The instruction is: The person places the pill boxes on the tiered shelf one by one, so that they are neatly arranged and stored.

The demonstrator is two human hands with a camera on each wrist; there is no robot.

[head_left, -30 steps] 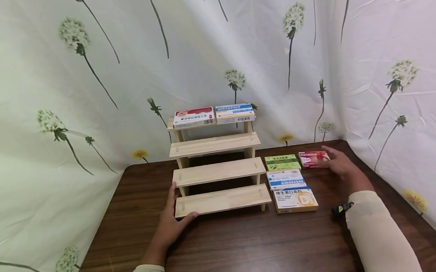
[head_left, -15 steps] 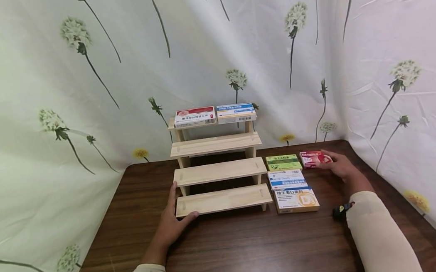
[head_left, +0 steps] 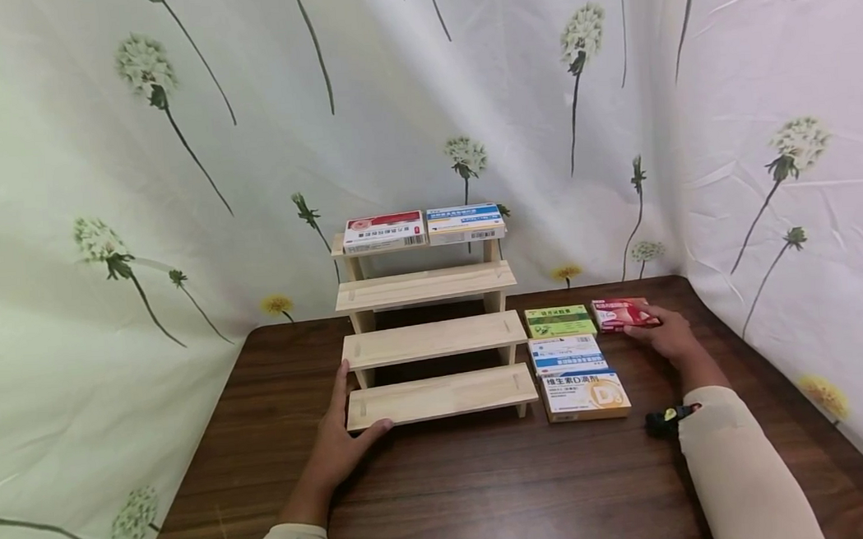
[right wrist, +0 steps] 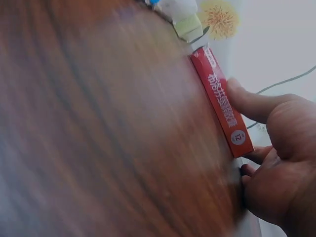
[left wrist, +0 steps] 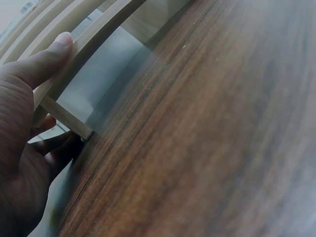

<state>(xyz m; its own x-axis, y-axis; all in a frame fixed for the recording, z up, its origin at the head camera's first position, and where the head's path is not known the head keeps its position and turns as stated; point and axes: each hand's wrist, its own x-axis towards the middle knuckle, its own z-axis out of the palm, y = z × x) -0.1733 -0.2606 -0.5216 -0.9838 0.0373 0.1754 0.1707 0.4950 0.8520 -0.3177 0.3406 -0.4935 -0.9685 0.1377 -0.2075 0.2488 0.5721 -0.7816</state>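
At the left end of a four-step wooden stand [head_left: 436, 342], my left hand [head_left: 338, 440] holds on, thumb over the lowest step's front edge and fingers along the side. In the left wrist view, the thumb of this left hand [left wrist: 29, 98] lies on a step [left wrist: 106, 29], other fingers curled behind. My right hand [head_left: 674, 335] grips a red medicine box [head_left: 616, 314] at the table's back right. The right wrist view shows the box's narrow printed side [right wrist: 221, 101], with the right thumb against it; the fingertips beyond are hidden.
A red-and-white medicine box [head_left: 385, 231] and a blue-and-white one [head_left: 466, 224] lie on the stand's top step. Right of the stand, a green box [head_left: 559, 322], a blue-and-white box [head_left: 566, 355] and a vitamin D box [head_left: 584, 396] form a column on the brown table [head_left: 475, 489]. Flower-printed cloth [head_left: 391, 99] hangs behind.
My right hand has come in from the right onto the red medicine box, its fingers now closer around it. The left hand and the stand have stayed in place.
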